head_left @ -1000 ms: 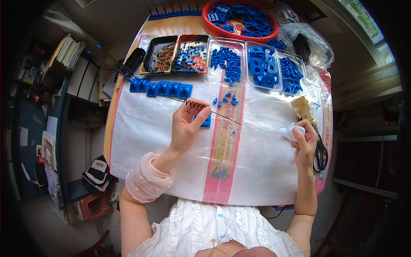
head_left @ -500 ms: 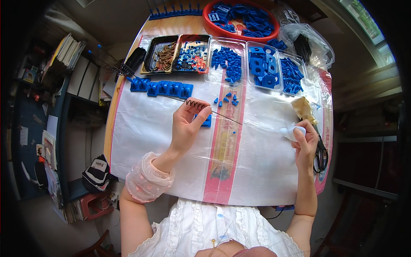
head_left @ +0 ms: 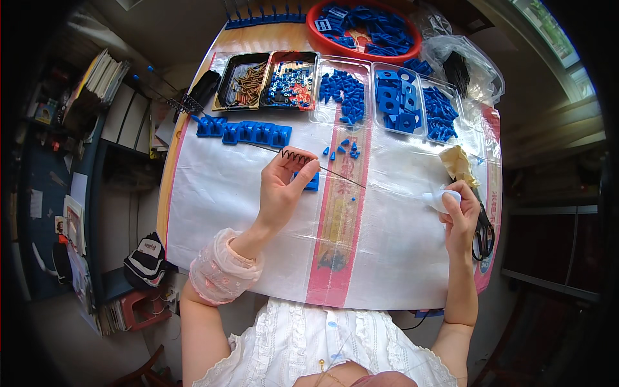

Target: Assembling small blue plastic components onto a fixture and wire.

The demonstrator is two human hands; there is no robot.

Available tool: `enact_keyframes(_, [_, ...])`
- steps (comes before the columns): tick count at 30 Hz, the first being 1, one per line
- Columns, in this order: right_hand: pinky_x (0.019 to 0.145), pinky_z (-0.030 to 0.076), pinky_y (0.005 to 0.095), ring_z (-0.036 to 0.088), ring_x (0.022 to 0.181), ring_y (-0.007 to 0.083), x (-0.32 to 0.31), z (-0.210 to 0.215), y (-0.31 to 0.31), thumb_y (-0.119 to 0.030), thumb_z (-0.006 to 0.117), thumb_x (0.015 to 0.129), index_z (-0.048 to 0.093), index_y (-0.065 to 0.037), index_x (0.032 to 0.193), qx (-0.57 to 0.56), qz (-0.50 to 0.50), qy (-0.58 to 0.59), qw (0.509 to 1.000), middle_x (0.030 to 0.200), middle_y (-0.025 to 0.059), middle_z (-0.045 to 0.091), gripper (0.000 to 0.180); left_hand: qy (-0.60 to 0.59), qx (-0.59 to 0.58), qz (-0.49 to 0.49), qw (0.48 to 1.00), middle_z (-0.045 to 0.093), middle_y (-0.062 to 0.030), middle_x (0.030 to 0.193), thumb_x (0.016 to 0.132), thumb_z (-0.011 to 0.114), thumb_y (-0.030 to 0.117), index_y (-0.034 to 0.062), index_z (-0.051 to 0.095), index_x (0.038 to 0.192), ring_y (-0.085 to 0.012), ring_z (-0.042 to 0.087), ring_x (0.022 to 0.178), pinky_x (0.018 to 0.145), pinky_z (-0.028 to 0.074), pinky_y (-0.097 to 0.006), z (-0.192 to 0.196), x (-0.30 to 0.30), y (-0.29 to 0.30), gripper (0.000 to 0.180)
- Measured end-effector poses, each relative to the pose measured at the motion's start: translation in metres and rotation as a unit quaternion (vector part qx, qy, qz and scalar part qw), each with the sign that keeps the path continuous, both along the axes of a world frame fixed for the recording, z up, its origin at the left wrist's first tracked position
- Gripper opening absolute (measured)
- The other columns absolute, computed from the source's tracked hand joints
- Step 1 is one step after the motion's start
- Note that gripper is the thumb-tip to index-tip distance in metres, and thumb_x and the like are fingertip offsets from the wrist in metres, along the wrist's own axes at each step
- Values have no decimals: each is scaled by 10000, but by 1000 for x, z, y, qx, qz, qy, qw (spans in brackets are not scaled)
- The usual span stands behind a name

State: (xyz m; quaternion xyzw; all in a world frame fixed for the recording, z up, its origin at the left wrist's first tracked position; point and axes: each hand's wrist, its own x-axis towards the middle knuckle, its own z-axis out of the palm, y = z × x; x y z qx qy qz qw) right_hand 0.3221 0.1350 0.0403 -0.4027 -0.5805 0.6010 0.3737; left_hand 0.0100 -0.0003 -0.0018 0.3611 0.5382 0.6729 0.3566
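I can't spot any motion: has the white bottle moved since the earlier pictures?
No, not visibly: the white bottle keeps its gap from the sheet's pink-edged stripe.

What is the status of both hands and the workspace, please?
Left hand: pinching dark coiled wire. Right hand: gripping white bottle. Wire and bottle apart. Scissors beside right hand.

Head-worn fisheye, looking down, near table (head_left: pixel 271 40)
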Motion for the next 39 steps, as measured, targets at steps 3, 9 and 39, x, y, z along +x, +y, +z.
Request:
enact_keyframes(3, [523,284,199,433,628,12,0,-1,0,-186,706,948,607,-55,935,0,-1,1,1000,769,-36,543,165,-30,4,8,1000,697,-1,961,995,729,93,32,693,1058,-60,611,895,841,485,-232,1,2,1,95])
enact_keyframes(9, [521,278,198,426,624,10,1,-2,1,-192,710,947,607,-56,934,-3,2,3,1000,768,-39,540,171,-7,6,-5,1000,690,-4,996,1015,690,70,36,679,1074,-64,645,942,853,503,-217,0,0,0,70])
enact_keyframes(39, [735,498,247,619,793,112,-9,-13,11,-262,614,1078,588,-51,1211,-120,-2,238,964,969,92,676,251,182,54,33,981,672,-13,894,952,750,80,16,692,989,-93,587,851,827,472,-259,32,1,-4,94])
